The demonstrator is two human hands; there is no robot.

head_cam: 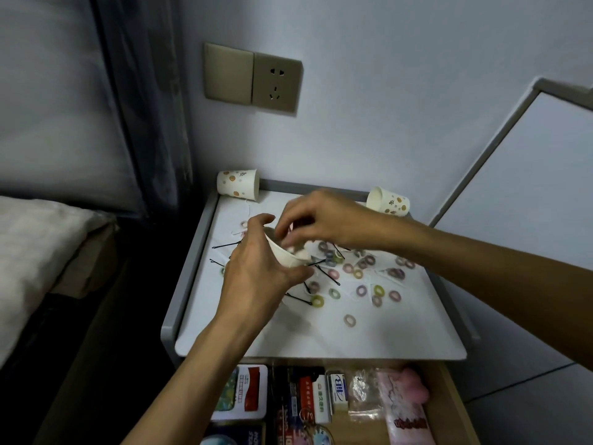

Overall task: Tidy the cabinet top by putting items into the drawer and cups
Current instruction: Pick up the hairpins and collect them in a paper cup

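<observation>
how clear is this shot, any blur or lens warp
Head view: dim, bluish light, no glare; the right hand is smeared by motion blur at the paper cup held by the left hand; wide-angle bending bows the edges of the cabinet top; the hair ties read fairly sharp.

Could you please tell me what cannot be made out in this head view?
In the head view:
1. What the right hand pinches, if anything: its fingertips are motion-blurred at the mouth of the paper cup.
2. What lies inside the paper cup: hidden by the right hand and the gripping left hand.
3. The near end of the drawer: cut off by the bottom edge.
</observation>
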